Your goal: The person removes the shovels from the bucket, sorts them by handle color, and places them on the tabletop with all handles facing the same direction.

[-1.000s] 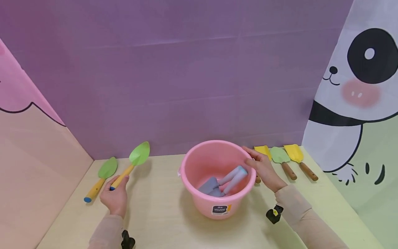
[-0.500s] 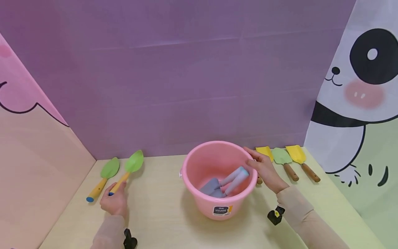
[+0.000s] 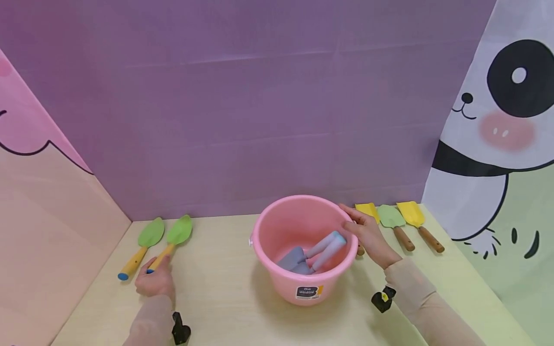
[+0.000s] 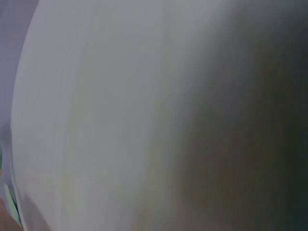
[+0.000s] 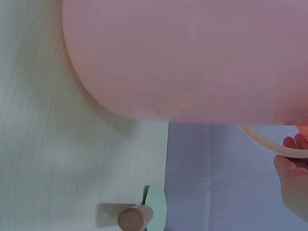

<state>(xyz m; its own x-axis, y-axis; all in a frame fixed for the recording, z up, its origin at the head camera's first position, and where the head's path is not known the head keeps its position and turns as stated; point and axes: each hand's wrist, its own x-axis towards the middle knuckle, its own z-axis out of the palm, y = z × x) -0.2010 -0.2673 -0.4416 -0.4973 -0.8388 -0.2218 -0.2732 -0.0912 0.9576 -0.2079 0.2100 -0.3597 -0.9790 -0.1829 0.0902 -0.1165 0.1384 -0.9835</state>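
My left hand (image 3: 155, 280) grips the yellow handle of a green hand trowel (image 3: 179, 230), whose blade is down at table level. Just left of it lies a second green trowel (image 3: 151, 233) with a blue-tipped yellow handle. My right hand (image 3: 373, 239) holds the right side of a pink bucket (image 3: 303, 293) at its rim. In the right wrist view its fingers meet a pale curved bail handle (image 5: 262, 140) by the bucket. Inside the bucket are two grey-blue tools (image 3: 322, 254) with pale handles. The left wrist view catches mostly bare, blurred table.
Behind the right hand lie a yellow shovel (image 3: 369, 210), partly hidden, a pale green spatula-shaped shovel (image 3: 391, 217) and another yellow shovel (image 3: 411, 214), with brown handles. A purple backdrop (image 3: 242, 120) rises at the table's back edge, with printed panels on both sides.
My left hand has lowered the green trowel toward the table and slightly left, bringing it beside the other green trowel. The right hand and the bucket have stayed put.
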